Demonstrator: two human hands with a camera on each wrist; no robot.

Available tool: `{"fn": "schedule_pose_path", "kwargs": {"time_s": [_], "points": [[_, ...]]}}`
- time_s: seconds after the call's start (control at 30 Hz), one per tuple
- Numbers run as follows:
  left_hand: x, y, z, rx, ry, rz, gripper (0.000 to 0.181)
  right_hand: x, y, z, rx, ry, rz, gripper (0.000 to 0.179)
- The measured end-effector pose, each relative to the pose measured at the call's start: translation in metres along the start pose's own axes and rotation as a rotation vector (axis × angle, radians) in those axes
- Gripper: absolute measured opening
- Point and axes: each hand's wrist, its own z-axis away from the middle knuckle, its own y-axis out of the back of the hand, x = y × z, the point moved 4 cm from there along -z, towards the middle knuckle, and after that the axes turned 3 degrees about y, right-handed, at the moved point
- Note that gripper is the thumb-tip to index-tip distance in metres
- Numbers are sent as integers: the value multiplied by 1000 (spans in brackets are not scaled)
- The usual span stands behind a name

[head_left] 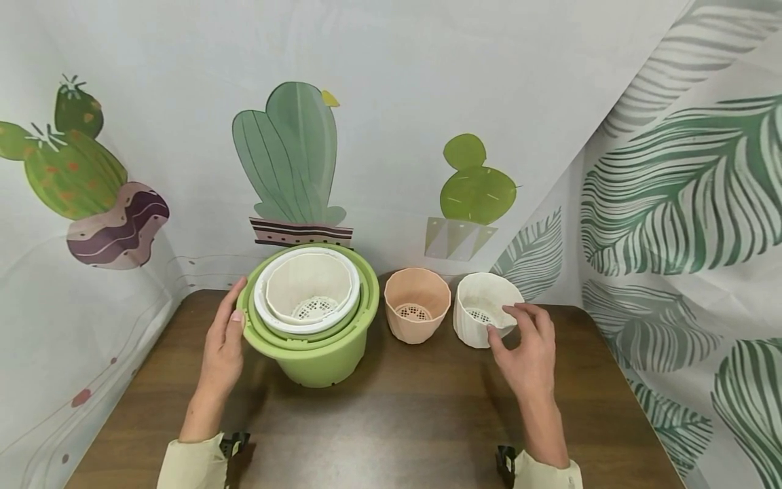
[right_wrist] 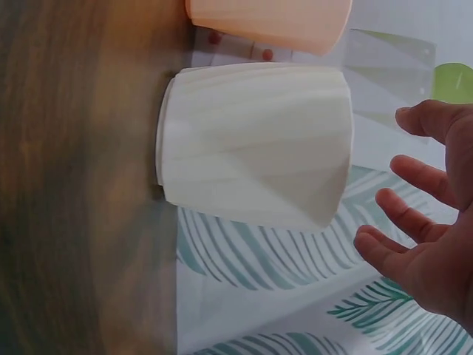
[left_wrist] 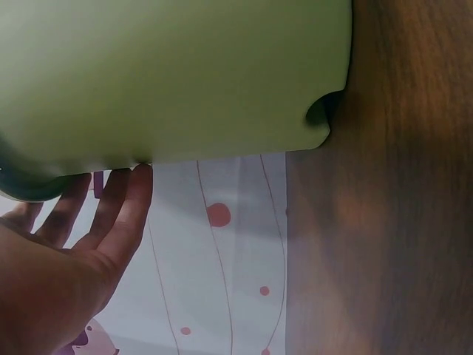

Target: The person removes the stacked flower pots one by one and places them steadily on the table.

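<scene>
A large green flowerpot (head_left: 322, 363) stands at the left of the table, with a smaller green pot and white pots (head_left: 311, 263) nested inside it. My left hand (head_left: 222, 346) is at its left rim; in the left wrist view fairly straight fingers (left_wrist: 133, 203) touch the pot's side. To the right stand a peach flowerpot (head_left: 414, 330) and a white flowerpot (head_left: 470, 331), each with a perforated bottom. My right hand (head_left: 530, 350) hovers by the white pot's right rim, fingers spread. The right wrist view shows a gap between these fingers (right_wrist: 410, 214) and the pot.
Everything stands on a dark brown wooden table (head_left: 391, 428). Close behind the pots hangs a pale cloth backdrop (head_left: 391, 136) printed with cacti, and leaf-patterned cloth (head_left: 678, 204) covers the right side. Black straps (head_left: 506, 462) show at the sleeve cuffs.
</scene>
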Motion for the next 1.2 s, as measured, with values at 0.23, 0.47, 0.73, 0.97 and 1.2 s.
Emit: {"fn": "schedule_pose_path", "kwargs": {"time_s": [0.23, 0.47, 0.73, 0.97, 1.2], "points": [[1, 0, 0, -2, 7, 7, 50, -11, 3, -4, 36, 38, -27, 39], [3, 0, 0, 0, -20, 8, 50, -22, 4, -7, 26, 56, -58, 39], [5, -1, 0, -10, -23, 30, 50, -40, 3, -9, -26, 74, -83, 36], [5, -1, -2, -13, -22, 39, 50, -54, 2, -11, -52, 86, -102, 37], [6, -1, -2, -14, -2, 52, 50, -67, -2, -10, -45, 122, -147, 37]]}}
